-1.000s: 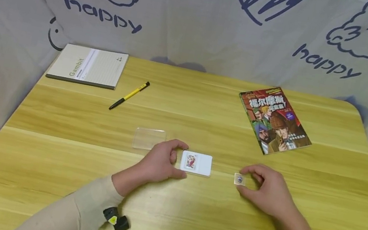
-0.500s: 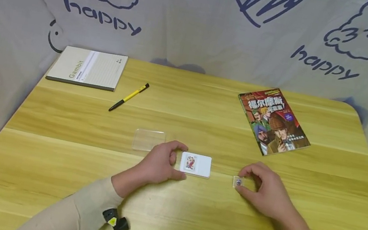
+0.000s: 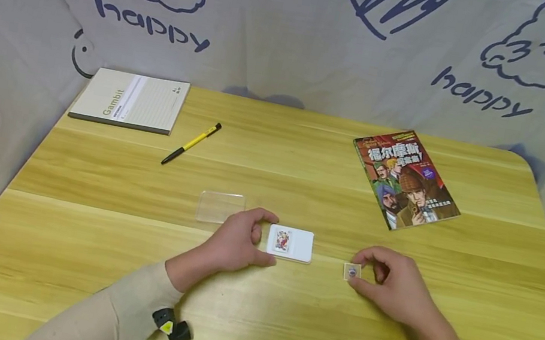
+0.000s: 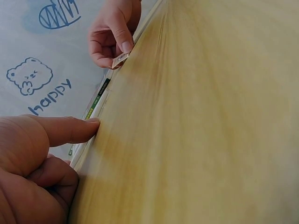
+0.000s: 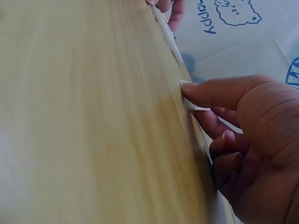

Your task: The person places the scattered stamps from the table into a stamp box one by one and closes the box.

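Observation:
In the head view my left hand (image 3: pixel 239 237) holds the left end of a flat white case (image 3: pixel 302 245) between thumb and forefinger. A small printed card (image 3: pixel 282 240) with a colourful figure lies in the case's left half. To the right, my right hand (image 3: pixel 392 282) pinches a small square card (image 3: pixel 348 273) with a pale border and a dark round mark, apart from the case. The left wrist view shows the square card (image 4: pixel 120 60) tilted at the right hand's fingertips. A clear plastic lid (image 3: pixel 214 206) lies behind the left hand, which partly covers it.
A notebook (image 3: pixel 99 97) lies at the table's back left, with a yellow and black pen (image 3: pixel 192 144) beside it. A comic-style book (image 3: pixel 407 181) lies at the back right. White cloth with drawings (image 3: pixel 286 32) hangs behind the wooden table (image 3: pixel 277 329).
My right hand has moved the square card slightly toward me and a little left, with its fingers shifting on it. The left hand and the white case have stayed in place.

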A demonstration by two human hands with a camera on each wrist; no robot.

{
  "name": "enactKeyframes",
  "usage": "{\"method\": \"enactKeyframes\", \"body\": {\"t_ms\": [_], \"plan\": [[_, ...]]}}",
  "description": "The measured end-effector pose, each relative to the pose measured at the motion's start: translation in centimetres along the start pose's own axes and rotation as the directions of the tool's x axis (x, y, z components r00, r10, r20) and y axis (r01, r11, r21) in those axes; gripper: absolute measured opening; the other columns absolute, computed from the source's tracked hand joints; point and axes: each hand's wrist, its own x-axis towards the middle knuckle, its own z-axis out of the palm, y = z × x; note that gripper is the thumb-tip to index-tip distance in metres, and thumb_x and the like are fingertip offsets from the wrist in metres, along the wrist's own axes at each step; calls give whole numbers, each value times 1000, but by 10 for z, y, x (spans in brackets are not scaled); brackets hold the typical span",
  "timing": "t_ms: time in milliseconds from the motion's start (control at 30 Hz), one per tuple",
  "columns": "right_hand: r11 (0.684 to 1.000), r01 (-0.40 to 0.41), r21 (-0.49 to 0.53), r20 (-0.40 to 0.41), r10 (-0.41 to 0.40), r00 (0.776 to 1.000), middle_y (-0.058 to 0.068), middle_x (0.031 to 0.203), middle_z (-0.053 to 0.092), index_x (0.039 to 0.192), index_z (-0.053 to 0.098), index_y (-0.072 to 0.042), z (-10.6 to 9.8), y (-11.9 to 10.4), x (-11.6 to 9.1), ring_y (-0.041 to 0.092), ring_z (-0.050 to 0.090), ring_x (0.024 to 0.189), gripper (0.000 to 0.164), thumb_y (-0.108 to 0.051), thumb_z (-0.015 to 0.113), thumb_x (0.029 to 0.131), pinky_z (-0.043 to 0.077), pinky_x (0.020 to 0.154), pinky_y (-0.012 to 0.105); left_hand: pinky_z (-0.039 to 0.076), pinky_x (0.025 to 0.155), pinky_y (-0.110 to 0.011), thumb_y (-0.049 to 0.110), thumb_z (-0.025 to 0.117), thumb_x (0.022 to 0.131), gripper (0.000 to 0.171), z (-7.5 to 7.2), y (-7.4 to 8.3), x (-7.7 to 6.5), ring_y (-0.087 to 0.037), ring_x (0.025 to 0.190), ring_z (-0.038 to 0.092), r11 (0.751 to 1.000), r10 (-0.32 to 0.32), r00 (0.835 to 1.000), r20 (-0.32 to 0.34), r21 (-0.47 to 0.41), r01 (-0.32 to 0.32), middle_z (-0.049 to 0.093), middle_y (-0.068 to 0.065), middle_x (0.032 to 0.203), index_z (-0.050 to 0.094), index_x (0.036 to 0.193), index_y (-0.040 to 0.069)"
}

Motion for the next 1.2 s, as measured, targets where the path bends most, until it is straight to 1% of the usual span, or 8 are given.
{"method": "enactKeyframes", "body": {"t_ms": [167, 400, 600, 800, 933, 1067, 1200], "plan": [[1000, 13, 23, 9, -14, 1000, -6, 63, 46, 98, 71, -22, -1, 1, 0, 11, 42, 55, 29, -11, 87, 77, 38, 54, 28, 36, 58, -29, 1, 90, 68, 68, 0, 0, 0, -13, 59, 37, 1000, 3, 1000, 1, 9, -3, 42, -1, 70, 59, 128, -1], [997, 27, 74, 5, -28, 1000, -8, 60, 50, 95, 71, -23, 0, 3, 1, 10, 43, 50, 21, -10, 83, 83, 39, 49, 28, 36, 58, -29, 1, 91, 68, 68, -1, 0, 0, -13, 59, 37, 1000, 3, 1000, 1, 11, -3, 42, -1, 70, 59, 128, -1], [988, 25, 154, -18, -22, 1000, -5, 59, 51, 92, 72, -24, 4, -6, 8, 12, 42, 49, 15, -14, 82, 85, 38, 47, 28, 36, 57, -28, 0, 90, 68, 68, -1, 1, 0, -13, 59, 37, 1000, -2, 1000, 6, 2, 2, 42, -1, 70, 59, 128, -1], [971, 23, 239, -16, -20, 1000, -2, 58, 49, 91, 72, -19, 13, -16, 22, 13, 41, 49, 12, -13, 81, 86, 36, 47, 27, 35, 57, -28, 0, 90, 68, 69, -1, 1, 0, -13, 59, 37, 1000, -10, 1000, 12, -1, 10, 41, -1, 70, 58, 129, -1], [960, 22, 280, -4, -21, 1000, 0, 62, 54, 91, 72, -16, 21, -22, 31, 14, 41, 50, 12, -11, 81, 85, 36, 47, 27, 35, 56, -27, 0, 90, 68, 70, -1, 1, 1, -13, 58, 37, 1000, -11, 1000, 13, 1, 11, 41, -1, 69, 58, 129, -1], [958, 8, 286, 5, -10, 1000, 0, 70, 62, 91, 72, -14, 28, -29, 39, 13, 42, 50, 12, -10, 82, 84, 36, 47, 26, 36, 56, -28, 0, 91, 67, 70, 0, 0, 1, -13, 58, 37, 1000, -7, 1000, 13, 4, 7, 42, -1, 69, 58, 129, -1], [954, -9, 299, 16, 4, 1000, 0, 76, 64, 93, 73, -11, 34, -36, 44, 14, 44, 52, 14, -10, 83, 83, 37, 48, 26, 36, 56, -27, 1, 91, 68, 70, 0, -1, 1, -12, 58, 38, 1000, -7, 1000, 16, 11, 7, 42, 0, 69, 57, 130, 0]]}}
